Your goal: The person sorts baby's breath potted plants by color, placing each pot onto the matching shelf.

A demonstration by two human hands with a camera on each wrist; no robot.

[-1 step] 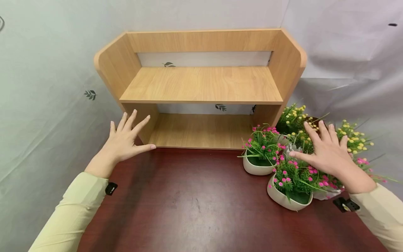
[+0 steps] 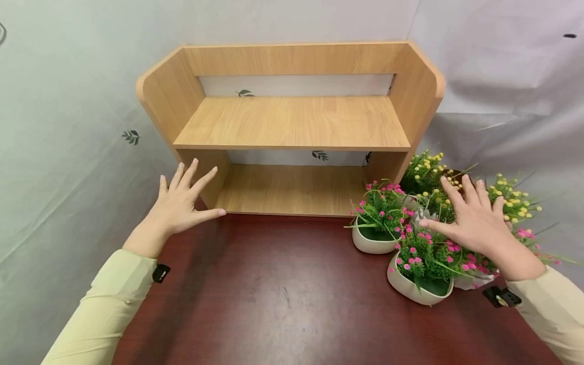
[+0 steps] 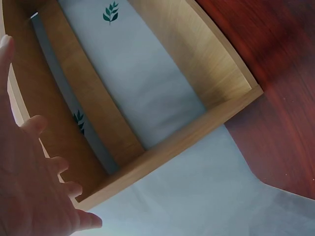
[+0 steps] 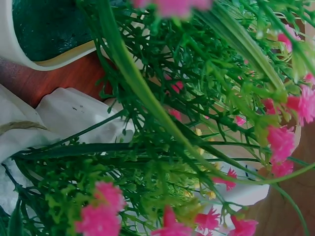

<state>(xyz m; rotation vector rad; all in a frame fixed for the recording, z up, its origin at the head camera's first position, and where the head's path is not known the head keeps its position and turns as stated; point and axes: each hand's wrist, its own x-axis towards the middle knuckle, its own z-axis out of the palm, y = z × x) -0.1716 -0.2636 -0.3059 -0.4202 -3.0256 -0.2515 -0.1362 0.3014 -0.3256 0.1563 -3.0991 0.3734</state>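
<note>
Wide-spread fingers mark the left hand (image 2: pixel 179 203) at nine o'clock and the right hand (image 2: pixel 481 223) at three.
Two-tier wooden shelf (image 2: pixel 292 121) stands at twelve o'clock on the dark-red table (image 2: pixel 274 284), near the left hand; pink-flowered potted plants (image 2: pixel 422 261) sit at four o'clock near the right hand, yellow-flowered plants (image 2: pixel 424 172) behind them.

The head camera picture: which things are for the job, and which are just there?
Probably for the job, being nearest the hands:
wooden shelf, by the left hand
pink flowers in pots and yellow flowers, by the right hand

Just there:
red-brown table
leaf-print backdrop
</note>
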